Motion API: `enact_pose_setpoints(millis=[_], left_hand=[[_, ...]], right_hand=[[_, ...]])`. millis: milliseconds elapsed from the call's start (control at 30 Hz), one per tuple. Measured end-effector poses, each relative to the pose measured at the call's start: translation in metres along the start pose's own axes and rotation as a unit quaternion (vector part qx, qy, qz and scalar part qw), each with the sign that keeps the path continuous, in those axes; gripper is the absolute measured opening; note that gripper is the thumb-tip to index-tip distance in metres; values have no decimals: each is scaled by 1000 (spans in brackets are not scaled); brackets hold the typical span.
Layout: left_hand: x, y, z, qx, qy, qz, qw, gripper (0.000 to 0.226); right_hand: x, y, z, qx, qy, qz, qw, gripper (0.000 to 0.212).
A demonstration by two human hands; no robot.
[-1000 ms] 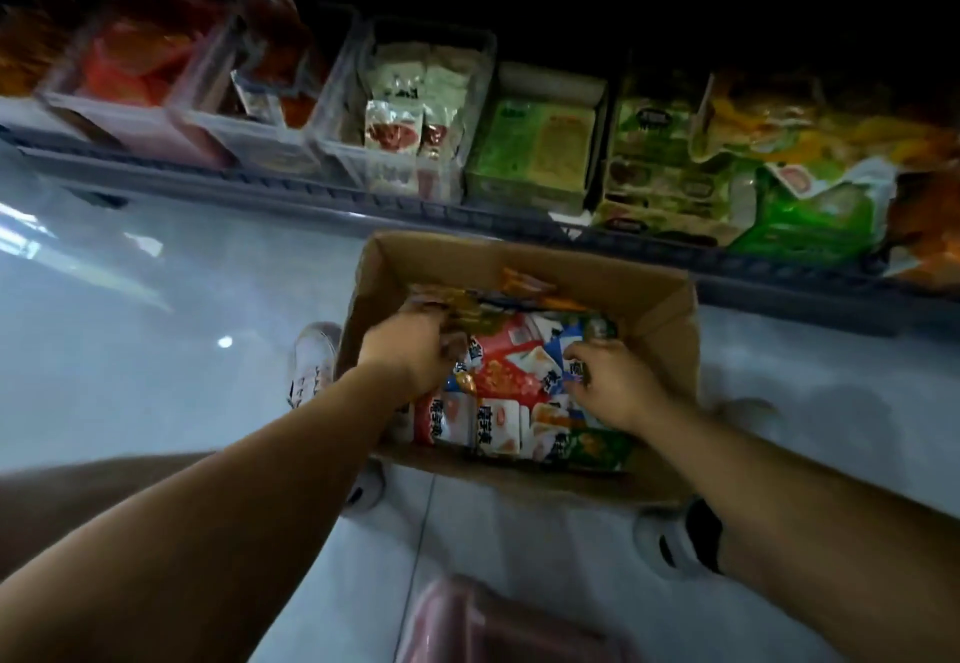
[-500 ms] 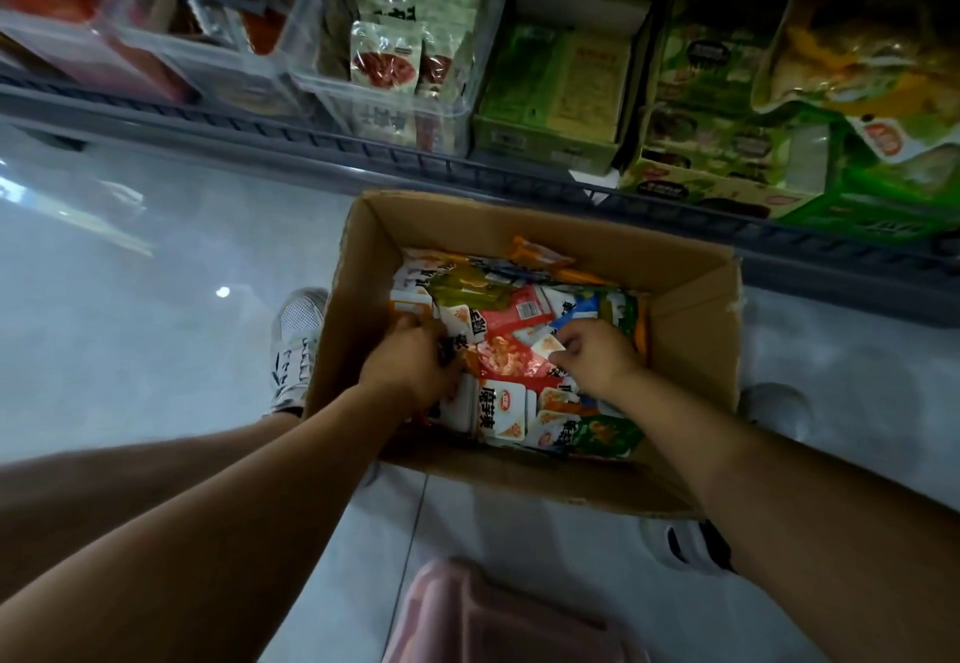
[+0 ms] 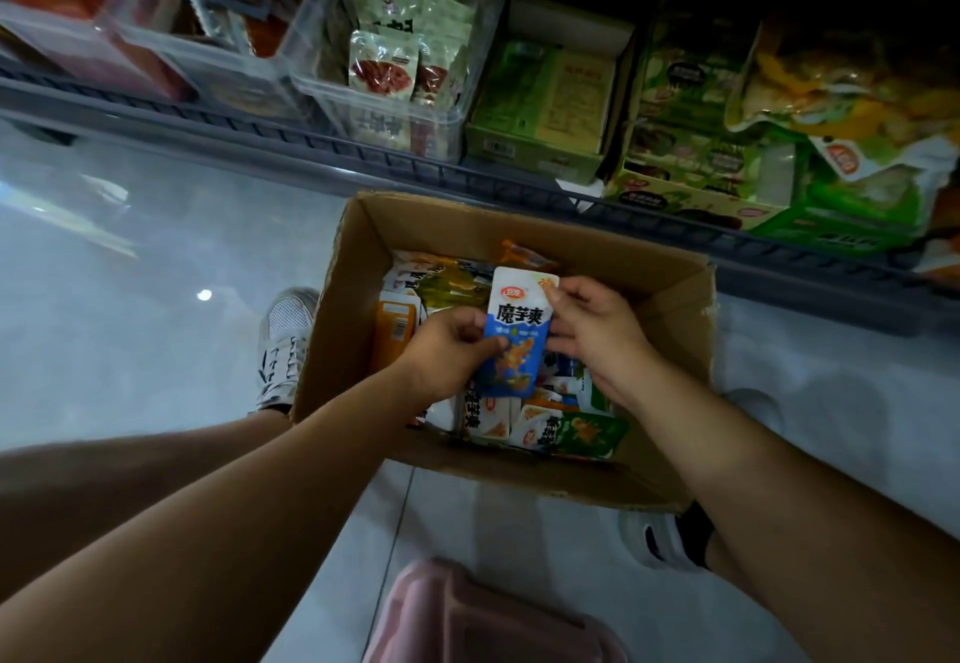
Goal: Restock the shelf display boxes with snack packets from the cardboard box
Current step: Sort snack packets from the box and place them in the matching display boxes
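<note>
Both hands' fingers (image 3: 569,293) pinch a blue snack packet (image 3: 514,335) between them above the cardboard box (image 3: 675,309), its long axis upright, white top away.

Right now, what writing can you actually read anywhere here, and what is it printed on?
"魔芋爽": large dark characters on the blue and white packet held by the left hand and right hand above the cardboard box.
Red oval logo above it: too small to read.
Other packets in the box: partly hidden.
Shelf display boxes: print blurred, unreadable.
</note>
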State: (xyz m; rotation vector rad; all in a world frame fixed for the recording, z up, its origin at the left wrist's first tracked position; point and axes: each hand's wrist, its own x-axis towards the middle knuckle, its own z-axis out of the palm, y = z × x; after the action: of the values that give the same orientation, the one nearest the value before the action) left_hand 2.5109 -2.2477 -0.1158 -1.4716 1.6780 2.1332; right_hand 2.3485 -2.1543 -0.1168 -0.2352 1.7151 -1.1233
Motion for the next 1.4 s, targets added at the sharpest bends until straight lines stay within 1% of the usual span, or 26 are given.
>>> enact_pose_setpoints(millis=[33, 67, 100, 167, 200, 233, 300, 367, 433, 500, 533, 567, 600, 667, 700, 767, 800, 833, 900, 1000, 1067, 1167, 1233, 1267, 1333, 1400], left_hand=[[1, -2, -2, -20, 18, -18, 999, 6], [2, -4, -5, -41, 39, -36, 998, 10], [5, -8, -10, -50, 65, -54, 995, 16], [10, -17, -21, -24, 117, -62, 991, 20], [11, -20, -25, -4, 131, -61, 989, 20], [11, -22, -29, 15, 137, -64, 988, 21], [9, -27, -34, 34, 142, -82, 986, 23], [8, -31, -37, 24, 151, -96, 984, 22], [7, -32, -38, 9, 156, -104, 982, 22], [7, -32, -38, 3, 152, -105, 983, 23], [8, -32, -38, 2, 152, -103, 983, 23], [8, -32, -38, -2, 152, -102, 983, 23], [7, -32, -38, -6, 153, -101, 983, 22], [8, -31, -38, -18, 148, -101, 984, 20], [7, -31, -38, -26, 145, -101, 984, 18], [5, -29, -36, -43, 142, -93, 984, 17], [4, -26, -35, -52, 141, -86, 985, 17], [3, -24, -34, -61, 138, -79, 985, 17], [0, -21, -33, -79, 132, -72, 986, 16], [-5, -13, -30, -104, 120, -72, 985, 18], [-9, -9, -26, -106, 106, -72, 986, 22], [-16, -4, -20, -111, 76, -74, 988, 25], [-21, -2, -17, -122, 53, -77, 988, 25], [-23, -2, -15, -128, 39, -77, 988, 24], [-26, -1, -11, -132, 14, -72, 989, 22], [-28, 0, -9, -136, 4, -65, 989, 22]], right_hand=[[1, 2, -1, 3, -10, 13, 1000, 21], [5, 7, -4, -36, -11, 14, 999, 23], [11, 14, -9, -119, -1, 2, 993, 25], [25, 28, -22, -307, 1, -12, 951, 32], [31, 34, -27, -372, -12, -5, 928, 36], [36, 38, -30, -410, -27, 4, 912, 39], [45, 40, -29, -450, -64, 5, 891, 47], [50, 38, -25, -486, -100, -3, 868, 59], [54, 34, -22, -528, -110, -16, 842, 67], [56, 32, -23, -565, -108, -25, 818, 67], [56, 31, -23, -580, -108, -27, 807, 64], [57, 31, -24, -590, -108, -30, 800, 55], [57, 31, -25, -585, -103, -35, 804, 42], [53, 28, -26, -542, -86, -46, 835, 15], [51, 25, -27, -526, -76, -63, 845, 8], [43, 18, -29, -525, -48, -113, 842, 5], [37, 13, -29, -501, -39, -134, 854, 5], [30, 9, -28, -450, -41, -142, 881, 7], [15, 1, -23, -310, -44, -137, 940, 11], [-2, -8, -15, -189, 7, -113, 975, 8], [-10, -10, -8, -149, 20, -72, 986, 9], [-16, -4, 4, -165, 23, -25, 986, 19], [-21, 1, 11, -163, 10, 12, 987, 23], [-22, 5, 14, -136, -2, 33, 990, 25], [-25, 7, 22, -44, -25, 59, 997, 21], [-26, 4, 27, 27, -42, 82, 995, 17]])
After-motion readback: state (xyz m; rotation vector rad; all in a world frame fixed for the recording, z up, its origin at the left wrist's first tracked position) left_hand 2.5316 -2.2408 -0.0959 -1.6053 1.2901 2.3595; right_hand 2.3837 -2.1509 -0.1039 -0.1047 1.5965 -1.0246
